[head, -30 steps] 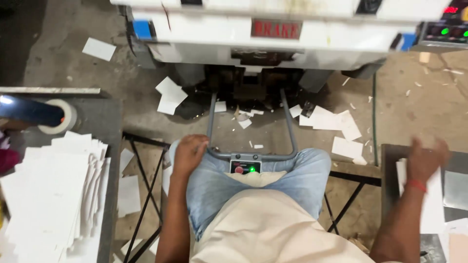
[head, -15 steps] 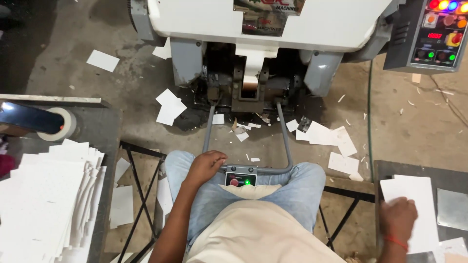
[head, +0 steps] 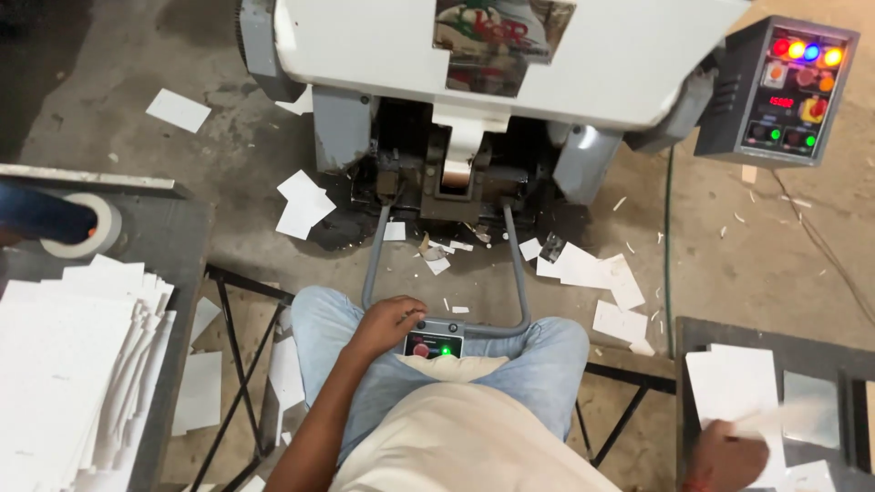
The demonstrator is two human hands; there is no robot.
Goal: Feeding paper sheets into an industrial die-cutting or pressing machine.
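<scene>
- Right now I see my right hand [head: 726, 458] at the lower right edge, down on a white sheet [head: 734, 387] that lies on the dark side table [head: 693, 339]; the sheet sits just ahead of and under the knuckles, touching them.
- That hand is blurred, and a pale streak crosses it toward the right; I cannot tell whether its fingers are pinched on the sheet or only pressing it.
- My left hand [head: 386, 321] rests on the grey metal bar [head: 372, 264] near my lap, fingers curled loosely over it, just beside the small control box [head: 434, 345] with its green light.
- Both knees in blue jeans [head: 545, 357] frame that box, well apart from the sheet.
- On my left side a big stack of white sheets [head: 64, 364] covers another table, with a roll of tape [head: 87, 226] behind it.
- Ahead stands the white machine [head: 474, 55], its grey bar running back to its dark base.
- A control panel [head: 784, 91] with coloured lamps hangs at its right.
- Loose paper scraps [head: 592, 273] litter the concrete floor [head: 756, 264] between the machine and me.
</scene>
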